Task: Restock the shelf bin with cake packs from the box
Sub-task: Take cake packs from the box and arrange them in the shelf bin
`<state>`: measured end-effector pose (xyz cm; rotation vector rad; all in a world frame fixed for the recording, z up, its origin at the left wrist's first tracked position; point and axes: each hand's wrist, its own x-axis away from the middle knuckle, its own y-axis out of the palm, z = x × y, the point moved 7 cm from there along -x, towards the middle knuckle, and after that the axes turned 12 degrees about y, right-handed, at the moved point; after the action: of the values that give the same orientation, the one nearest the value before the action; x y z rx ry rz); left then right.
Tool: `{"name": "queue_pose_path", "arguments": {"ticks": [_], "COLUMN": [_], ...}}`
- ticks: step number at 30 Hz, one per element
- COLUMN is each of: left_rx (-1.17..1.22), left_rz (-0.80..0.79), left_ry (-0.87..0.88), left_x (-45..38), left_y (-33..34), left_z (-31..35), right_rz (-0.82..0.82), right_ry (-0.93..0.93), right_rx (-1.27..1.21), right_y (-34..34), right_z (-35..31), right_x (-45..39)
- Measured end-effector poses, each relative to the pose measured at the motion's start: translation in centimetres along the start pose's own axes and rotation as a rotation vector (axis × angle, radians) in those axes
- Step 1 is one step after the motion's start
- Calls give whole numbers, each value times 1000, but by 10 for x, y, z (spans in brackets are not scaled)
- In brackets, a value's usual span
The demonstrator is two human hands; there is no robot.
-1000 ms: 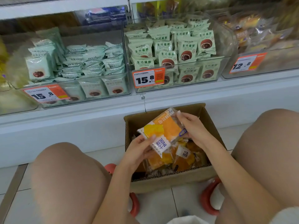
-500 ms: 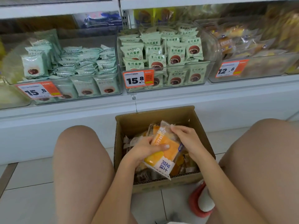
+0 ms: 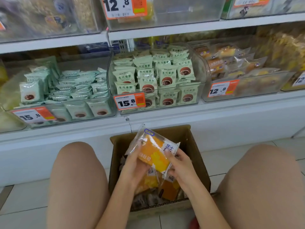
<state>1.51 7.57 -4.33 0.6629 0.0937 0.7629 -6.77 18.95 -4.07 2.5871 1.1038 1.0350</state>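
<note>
Cake pack (image 3: 153,152), orange and yellow in a clear wrapper with white ends, is up in both hands right above the open cardboard box (image 3: 196,156) on the floor tiles. Left hand (image 3: 133,167) has it from the near-left side, fingers curled up around the wrapper's lower edge. Right hand (image 3: 179,167) grips the right end, fingertips pressing on the white printed bit. So both are wrapped on the same pack, tilted with its top end pointing up toward the shelf.

Inside the box, under the hands, there's a pile of more orange packs (image 3: 168,187), kinda jumbled. The person is squatting with a knee on either side of the box.

Straight behind the box is the white shelf base, and on it a clear bin (image 3: 194,95) stuffed with pale green packs (image 3: 166,76) showing a chocolate thing, price tag (image 3: 129,101) reading 15.8 on the front. Left of the box line there's another bin of mint-coloured packs (image 3: 79,86), same 15.8 price. Up and right of the box sits a bin (image 3: 257,88) with golden cake packs in clear wrap, tagged 12.8, looks only partly filled.
</note>
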Motion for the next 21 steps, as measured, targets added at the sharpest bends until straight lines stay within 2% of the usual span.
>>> {"name": "queue_pose_path", "arguments": {"ticks": [3, 7, 10, 14, 17, 21], "left_rx": [-244, -340, -500, -469, -403, -499], "left_rz": [-28, 104, 210, 337, 344, 230], "left_ry": [112, 195, 241, 241, 259, 476], "left_x": [-10, -14, -13, -8, -10, -24], "left_y": [-1, -4, -11, -24, -18, 30], "left_z": [30, 54, 58, 59, 73, 147], "right_rz": [-28, 2, 15, 3, 16, 28], "right_ry": [-6, -51, -71, -57, -89, -221], "right_rx": [91, 163, 212, 235, 274, 308], "right_y": [-1, -7, -9, 0, 12, 34], "right_z": [-11, -24, -27, -28, -45, -120], "right_x": [0, -3, -4, -5, -3, 12]}}
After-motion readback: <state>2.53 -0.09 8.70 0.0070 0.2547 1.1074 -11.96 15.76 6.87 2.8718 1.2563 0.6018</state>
